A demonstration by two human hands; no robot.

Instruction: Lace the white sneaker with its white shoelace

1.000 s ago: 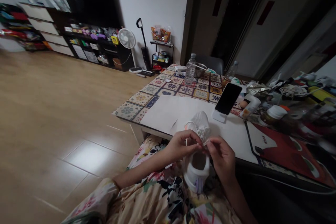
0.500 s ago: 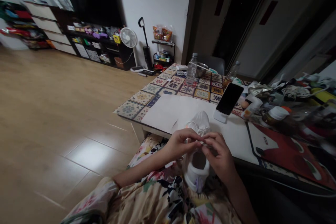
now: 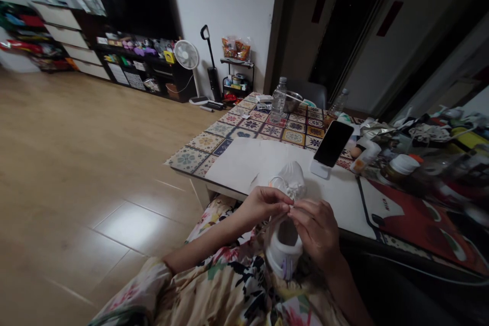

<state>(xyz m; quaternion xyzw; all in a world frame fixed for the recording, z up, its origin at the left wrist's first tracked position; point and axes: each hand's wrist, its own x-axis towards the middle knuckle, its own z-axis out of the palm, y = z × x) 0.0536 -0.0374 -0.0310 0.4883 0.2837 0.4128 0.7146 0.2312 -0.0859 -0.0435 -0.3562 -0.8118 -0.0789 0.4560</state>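
Note:
A small white shoe [image 3: 284, 250] rests on my lap against the floral dress, heel toward me. My left hand [image 3: 263, 204] and my right hand [image 3: 317, 229] meet just above its opening, fingers pinched together on the white shoelace [image 3: 275, 219]. A second white shoe [image 3: 291, 181] lies on the white sheet on the table [image 3: 237, 163], just beyond my hands. How the lace runs between my fingertips is too small to make out.
A black phone [image 3: 333, 143] leans on a white stand at the sheet's right. Behind it are water bottles [image 3: 278, 101], a bowl, jars and clutter on the patterned tablecloth. A red mat [image 3: 420, 221] lies at the right. Wooden floor, fan and TV shelf are at the left.
My hands have come together from slightly apart. My right hand has moved left and closed over the lace beside the left fingers. The shoes have not shifted.

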